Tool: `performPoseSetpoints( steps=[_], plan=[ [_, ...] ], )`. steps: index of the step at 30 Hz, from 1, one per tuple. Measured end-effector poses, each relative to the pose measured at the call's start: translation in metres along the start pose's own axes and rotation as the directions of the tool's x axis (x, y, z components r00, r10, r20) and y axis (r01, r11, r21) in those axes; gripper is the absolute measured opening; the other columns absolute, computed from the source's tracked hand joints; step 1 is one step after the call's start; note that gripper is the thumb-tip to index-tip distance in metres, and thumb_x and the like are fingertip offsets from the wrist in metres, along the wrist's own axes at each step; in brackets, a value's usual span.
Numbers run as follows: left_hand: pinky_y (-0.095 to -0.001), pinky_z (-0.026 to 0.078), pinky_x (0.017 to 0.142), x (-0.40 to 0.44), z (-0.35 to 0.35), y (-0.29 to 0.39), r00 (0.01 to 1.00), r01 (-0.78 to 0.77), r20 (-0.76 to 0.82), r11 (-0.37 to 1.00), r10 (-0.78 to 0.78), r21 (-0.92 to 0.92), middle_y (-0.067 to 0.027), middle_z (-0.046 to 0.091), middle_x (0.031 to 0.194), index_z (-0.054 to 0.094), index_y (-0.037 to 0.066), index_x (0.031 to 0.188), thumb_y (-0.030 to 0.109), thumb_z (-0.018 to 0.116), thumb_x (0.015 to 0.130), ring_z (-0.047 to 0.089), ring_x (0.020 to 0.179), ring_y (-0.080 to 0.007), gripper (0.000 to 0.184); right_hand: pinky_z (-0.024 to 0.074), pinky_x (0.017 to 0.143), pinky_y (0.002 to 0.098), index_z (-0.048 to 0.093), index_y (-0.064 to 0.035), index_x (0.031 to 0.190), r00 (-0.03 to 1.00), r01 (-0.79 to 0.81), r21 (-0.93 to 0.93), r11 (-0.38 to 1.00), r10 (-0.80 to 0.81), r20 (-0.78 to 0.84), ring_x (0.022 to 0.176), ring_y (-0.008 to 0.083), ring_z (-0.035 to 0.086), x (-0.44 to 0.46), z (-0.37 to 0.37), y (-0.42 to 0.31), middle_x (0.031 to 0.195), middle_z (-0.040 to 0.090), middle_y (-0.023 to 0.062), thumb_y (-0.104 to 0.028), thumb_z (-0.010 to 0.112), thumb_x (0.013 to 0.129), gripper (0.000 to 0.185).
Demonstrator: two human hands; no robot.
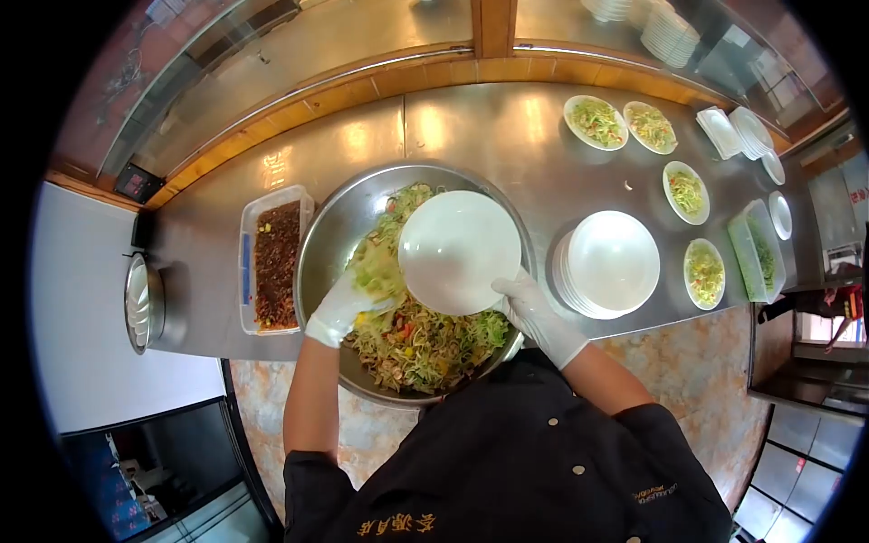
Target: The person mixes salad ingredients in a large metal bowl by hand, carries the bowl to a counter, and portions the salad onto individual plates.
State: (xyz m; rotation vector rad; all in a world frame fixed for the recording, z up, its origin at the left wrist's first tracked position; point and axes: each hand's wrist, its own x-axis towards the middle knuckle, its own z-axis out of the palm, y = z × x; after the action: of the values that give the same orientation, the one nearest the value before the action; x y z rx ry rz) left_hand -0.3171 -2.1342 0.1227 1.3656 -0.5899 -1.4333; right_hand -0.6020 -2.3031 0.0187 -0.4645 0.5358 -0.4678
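My left hand (337,306), in a white glove, is closed around a clump of shredded salad (378,271) over the big steel bowl (328,213). The clump is smeared by motion. Gripped at its lower right rim by my gloved right hand (534,314), a white plate (460,252) hangs above the bowl, tilted, with nothing on it. Beneath both hands, the bowl holds mixed salad (412,348) of pale green shreds with red and yellow bits. The plate hides part of the salad.
A plate stack (615,262) stands right of the bowl. Several filled plates (596,123) lie farther right, near a tub of greens (760,252). On the left are a container of dark red chili mix (277,258) and a metal pot (140,303). A wood-framed glass partition (493,32) borders the counter's back.
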Motion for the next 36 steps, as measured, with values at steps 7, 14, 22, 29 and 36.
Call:
performPoseSetpoints(
  steps=[7, 14, 22, 29, 36],
  plan=[
    [-0.0319, 0.055, 0.099, 0.042, 0.065, 0.033, 0.98, -0.166, 0.086, 0.497, 0.181, 0.851, -0.0108, 0.059, 0.146, 0.051, 0.002, 0.15, 0.006, 0.08, 0.085, 0.061, 0.123, -0.0204, 0.071, 0.0622, 0.093, 0.046, 0.047, -0.0048, 0.147, 0.994, -0.1, -0.046, 0.994, 0.102, 0.044, 0.118, 0.0284, 0.067, 0.0, 0.017, 0.035, 0.135, 0.063, 0.0143, 0.007, 0.053, 0.096, 0.053],
    [-0.0249, 0.053, 0.076, 0.028, -0.009, 0.026, 0.949, 0.074, -0.295, 0.831, 0.111, 0.551, -0.0004, 0.069, 0.106, 0.065, 0.007, 0.128, 0.009, 0.069, 0.094, 0.063, 0.085, -0.009, 0.034, 0.0596, 0.099, 0.0453, 0.039, -0.0045, 0.154, 0.994, -0.106, 0.025, 0.994, 0.106, -0.021, 0.125, 0.0298, 0.064, -0.013, 0.011, 0.027, 0.143, 0.058, 0.0158, 0.011, 0.052, 0.094, 0.063],
    [-0.0467, 0.025, 0.125, 0.05, -0.114, -0.145, 0.835, 0.424, -0.465, 0.883, -0.295, 0.202, -0.0306, 0.024, 0.166, 0.017, -0.001, 0.164, 0.058, 0.088, 0.075, 0.022, 0.157, -0.0347, 0.129, 0.0522, 0.112, 0.0457, 0.029, -0.0027, 0.159, 0.991, 0.058, -0.023, 0.998, -0.06, -0.116, 0.138, 0.033, 0.053, -0.055, 0.005, -0.016, 0.154, 0.046, 0.0191, 0.014, 0.05, 0.092, 0.072],
    [-0.0486, 0.021, 0.126, 0.107, -0.044, -0.157, 0.916, 0.393, -0.129, 0.781, -0.381, 0.485, -0.0347, 0.002, 0.168, 0.023, 0.003, 0.165, 0.058, 0.087, 0.073, 0.012, 0.158, -0.0433, 0.124, 0.0581, 0.106, 0.047, 0.024, -0.0042, 0.16, 0.974, 0.154, -0.107, 0.982, -0.169, -0.15, 0.136, 0.0351, 0.055, -0.062, -0.005, -0.024, 0.155, 0.044, 0.0206, 0.012, 0.052, 0.091, 0.077],
    [-0.0418, 0.028, 0.123, 0.076, -0.007, -0.149, 0.983, 0.145, 0.001, 0.779, -0.183, 0.611, -0.0311, 0.025, 0.163, 0.034, -0.003, 0.158, 0.034, 0.094, 0.067, 0.03, 0.151, -0.0407, 0.116, 0.0531, 0.111, 0.045, 0.027, -0.0034, 0.16, 0.984, 0.157, -0.019, 0.987, -0.158, -0.084, 0.139, 0.0337, 0.052, -0.056, -0.001, -0.027, 0.156, 0.043, 0.02, 0.013, 0.051, 0.092, 0.074]
  ],
)
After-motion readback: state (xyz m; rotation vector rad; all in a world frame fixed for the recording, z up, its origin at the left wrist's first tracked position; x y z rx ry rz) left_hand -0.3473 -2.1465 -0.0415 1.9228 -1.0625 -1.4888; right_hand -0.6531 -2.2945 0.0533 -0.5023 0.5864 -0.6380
